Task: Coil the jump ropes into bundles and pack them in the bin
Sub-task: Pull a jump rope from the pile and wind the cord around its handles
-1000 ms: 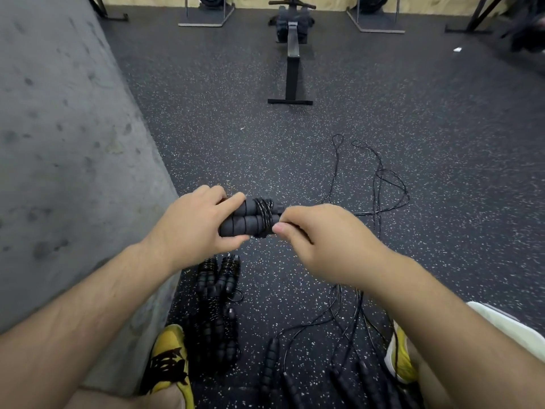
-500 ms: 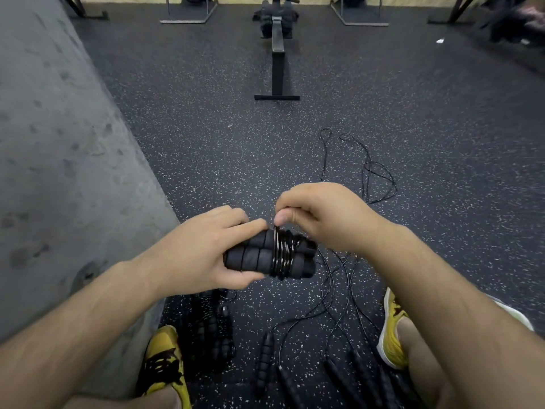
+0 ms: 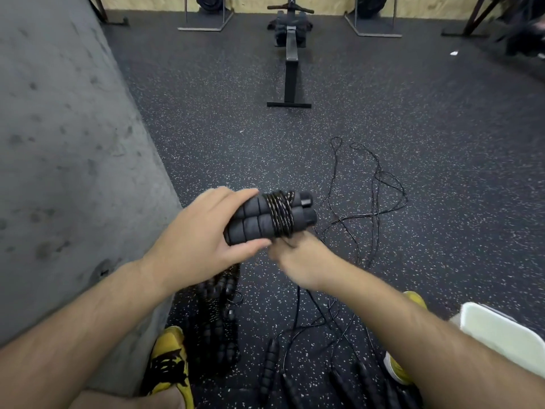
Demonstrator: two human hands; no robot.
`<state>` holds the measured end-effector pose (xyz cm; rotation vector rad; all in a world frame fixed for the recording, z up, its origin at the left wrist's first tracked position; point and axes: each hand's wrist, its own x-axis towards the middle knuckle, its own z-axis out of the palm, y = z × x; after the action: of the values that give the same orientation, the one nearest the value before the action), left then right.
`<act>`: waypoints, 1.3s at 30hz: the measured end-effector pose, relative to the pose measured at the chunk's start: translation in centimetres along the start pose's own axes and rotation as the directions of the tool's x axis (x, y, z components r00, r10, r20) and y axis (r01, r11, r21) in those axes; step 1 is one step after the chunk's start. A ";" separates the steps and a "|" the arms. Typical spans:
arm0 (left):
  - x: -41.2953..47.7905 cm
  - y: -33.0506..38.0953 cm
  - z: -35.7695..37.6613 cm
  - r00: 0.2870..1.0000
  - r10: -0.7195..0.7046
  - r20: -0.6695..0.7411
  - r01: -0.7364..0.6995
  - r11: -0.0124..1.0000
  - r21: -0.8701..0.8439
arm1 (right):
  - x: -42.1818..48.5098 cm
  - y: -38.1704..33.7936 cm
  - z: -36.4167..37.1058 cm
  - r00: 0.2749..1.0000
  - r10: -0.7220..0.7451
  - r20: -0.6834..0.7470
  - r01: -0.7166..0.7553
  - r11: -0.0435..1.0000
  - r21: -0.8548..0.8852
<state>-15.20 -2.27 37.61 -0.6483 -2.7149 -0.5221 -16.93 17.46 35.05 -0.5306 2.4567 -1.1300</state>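
The jump rope (image 3: 267, 221) I am working on is up in the air between my two hands, above the speckled floor (image 3: 206, 128). Its two foam handles (image 3: 250, 225) lie side by side with the thin cord (image 3: 280, 215) wound tightly round them near the right end. My left hand (image 3: 203, 231) wraps fingers and thumb round the handles' left half. My right hand (image 3: 298, 261) sits just under the windings, too blurred for me to tell whether it pinches the cord's tail.

I judge the bundle light. The foam is soft and grippy, the cord thin, springy and slick, so the turns will likely loosen unless the end is tucked. The handles are the place to hold, never the windings.

Below my left wrist, finished bundles (image 3: 218, 308) lie in a heap by the concrete wall (image 3: 59, 143). Loose ropes (image 3: 376, 196) trail across the floor to the right, with more handles (image 3: 271, 367) between my yellow shoes (image 3: 169, 364). A white container (image 3: 501, 329) at the right edge may be the bin.
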 end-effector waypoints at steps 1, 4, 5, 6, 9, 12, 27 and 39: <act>0.2 -0.5 0.0 1.000 -0.016 -0.009 0.016 0.999 0.032 | -0.3 0.0 0.6 1.000 -0.012 0.006 0.012 1.000 0.005; 0.6 -2.2 0.1 0.999 -0.037 -0.004 0.037 0.990 0.138 | -1.1 -0.7 1.6 0.999 -0.026 0.031 0.024 0.999 0.043; 0.6 -2.8 0.1 1.000 -0.029 0.005 0.028 0.985 0.169 | -1.4 -1.1 1.5 0.999 -0.038 0.022 0.037 0.999 0.038; 0.7 -3.2 0.2 1.000 -0.023 0.014 0.020 0.981 0.191 | -1.3 -1.3 1.4 0.999 -0.038 0.013 0.038 0.999 0.016; 1.0 -3.8 0.4 0.999 -0.014 0.051 0.003 0.975 0.223 | -1.4 -1.7 0.7 0.999 -0.030 0.025 0.032 0.996 -0.086; 1.1 -3.9 0.7 0.997 -0.003 0.076 -0.016 0.969 0.246 | -1.9 -2.2 -0.3 0.999 -0.033 0.019 0.036 0.990 -0.140; 0.6 -2.0 1.9 0.953 0.089 0.288 -0.154 0.965 0.211 | -2.7 -2.3 -5.9 0.854 -0.520 -0.006 0.357 0.595 -0.720; -0.1 2.2 0.3 0.955 0.242 0.170 -0.214 0.963 -0.165 | 0.1 2.1 -8.8 0.885 -0.421 -0.198 0.371 0.895 -0.247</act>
<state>-14.07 -0.34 37.87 -1.0877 -2.7402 -0.6317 -21.70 24.25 38.74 -1.0579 2.7800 -1.1570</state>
